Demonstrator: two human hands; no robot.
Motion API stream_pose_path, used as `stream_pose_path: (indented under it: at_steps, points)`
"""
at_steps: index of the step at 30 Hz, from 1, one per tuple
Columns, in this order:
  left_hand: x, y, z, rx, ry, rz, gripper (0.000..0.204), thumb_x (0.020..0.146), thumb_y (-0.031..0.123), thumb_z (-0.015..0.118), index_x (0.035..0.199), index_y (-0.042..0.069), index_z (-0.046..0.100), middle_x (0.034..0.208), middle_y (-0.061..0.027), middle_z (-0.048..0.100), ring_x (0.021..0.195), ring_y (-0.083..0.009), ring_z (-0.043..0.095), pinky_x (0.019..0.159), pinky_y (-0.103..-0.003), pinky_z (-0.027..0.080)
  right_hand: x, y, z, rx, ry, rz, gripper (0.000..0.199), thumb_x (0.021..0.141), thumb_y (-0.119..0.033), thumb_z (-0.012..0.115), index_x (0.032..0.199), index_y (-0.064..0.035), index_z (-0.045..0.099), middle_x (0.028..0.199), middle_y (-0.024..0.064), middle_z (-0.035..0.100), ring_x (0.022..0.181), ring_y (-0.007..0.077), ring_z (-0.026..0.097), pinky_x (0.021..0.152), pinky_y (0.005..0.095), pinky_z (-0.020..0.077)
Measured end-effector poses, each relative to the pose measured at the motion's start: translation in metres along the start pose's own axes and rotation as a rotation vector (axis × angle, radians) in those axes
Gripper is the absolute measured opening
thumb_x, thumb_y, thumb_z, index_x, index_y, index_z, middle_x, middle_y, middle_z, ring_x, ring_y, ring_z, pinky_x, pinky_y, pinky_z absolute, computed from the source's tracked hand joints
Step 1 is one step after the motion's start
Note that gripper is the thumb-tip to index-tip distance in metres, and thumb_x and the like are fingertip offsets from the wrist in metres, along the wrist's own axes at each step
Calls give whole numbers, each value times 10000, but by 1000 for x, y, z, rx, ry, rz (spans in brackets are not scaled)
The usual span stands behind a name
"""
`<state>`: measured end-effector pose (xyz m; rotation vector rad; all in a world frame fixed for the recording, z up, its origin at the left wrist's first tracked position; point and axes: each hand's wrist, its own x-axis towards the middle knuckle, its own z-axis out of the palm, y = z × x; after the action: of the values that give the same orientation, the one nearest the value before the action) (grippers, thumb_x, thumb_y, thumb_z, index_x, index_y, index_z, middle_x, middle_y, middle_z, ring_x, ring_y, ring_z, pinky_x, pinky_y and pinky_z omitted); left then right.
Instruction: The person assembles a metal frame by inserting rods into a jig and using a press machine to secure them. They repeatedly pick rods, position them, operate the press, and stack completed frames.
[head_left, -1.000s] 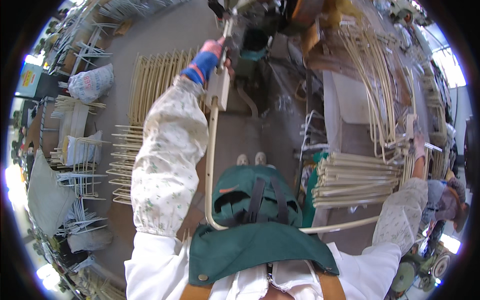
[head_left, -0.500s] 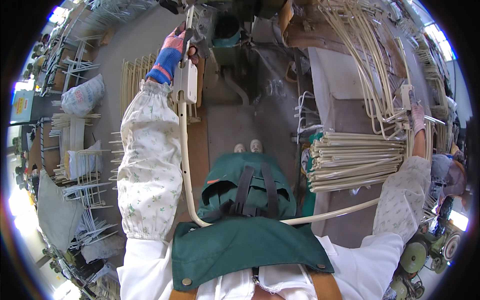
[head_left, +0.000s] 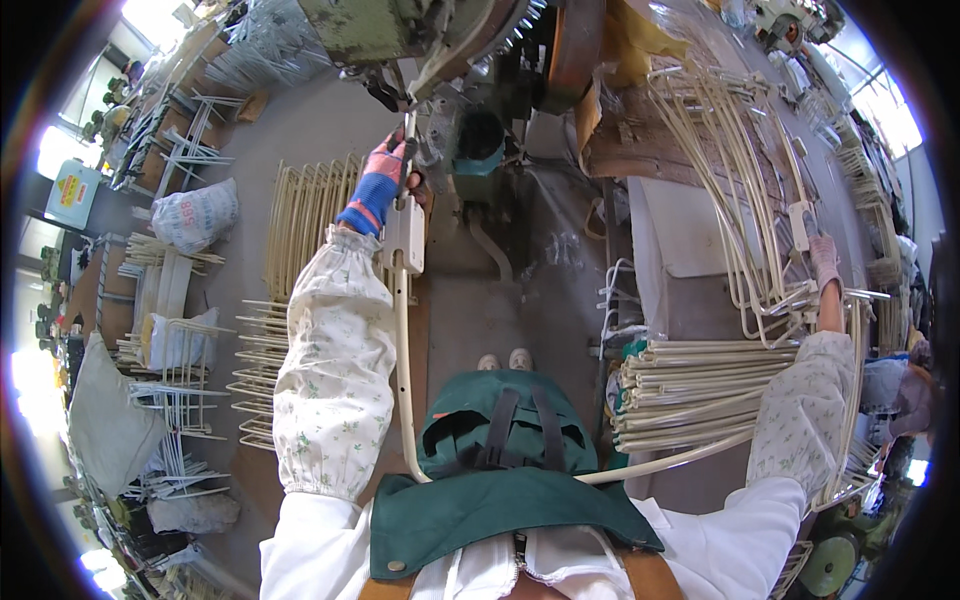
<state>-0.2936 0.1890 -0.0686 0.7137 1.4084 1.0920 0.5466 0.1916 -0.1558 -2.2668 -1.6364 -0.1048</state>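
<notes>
— Counting what I can: one bent cream tube (head_left: pixel 404 380), running from the left hand (head_left: pixel 392 172) past my apron toward the right sleeve. Left fingers are wrapped around its upper end, by the machine (head_left: pixel 420 30).

— And the right hand (head_left: pixel 826 262)?

— Up among the hanging cream frames (head_left: pixel 740 200); whether its fingers pinch anything, I cannot tell. One stack of tubes (head_left: pixel 700 390) lies beside me, too many to count, and the tube's right end hides behind the sleeve.
</notes>
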Motion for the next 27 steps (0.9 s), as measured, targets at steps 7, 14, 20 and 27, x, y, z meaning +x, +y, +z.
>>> stream_pose_path:
  at_steps: [7,14,20,27]
  points:
    - [19,-10,7,-28,-142,46,340,925,224,432,1261,243,385,539,-45,475,385,-179,483,377,-380,484,-5,8,-39,-55,21,-20,417,792,-384,481,933,-24,634,701,186,617,729,302,610,652,370,439]
    - [25,-19,8,-97,-249,42,324,930,213,417,1254,199,399,708,-57,516,398,-152,450,382,-397,497,5,65,-38,47,126,-52,264,802,-258,530,861,-11,598,683,98,599,660,243,604,615,334,481]
    - [34,-31,-4,84,-106,-7,342,937,210,388,1279,211,376,706,-62,509,386,-158,455,381,-405,503,-8,13,-18,42,-75,83,222,818,-228,515,794,-21,589,655,62,572,630,201,593,583,322,467]
    - [82,-63,-15,1186,111,626,333,858,169,486,1175,70,478,808,-142,599,674,-276,604,575,-390,517,-97,-40,6,599,-718,571,390,865,-430,455,938,-77,604,793,62,610,685,200,573,590,390,457]
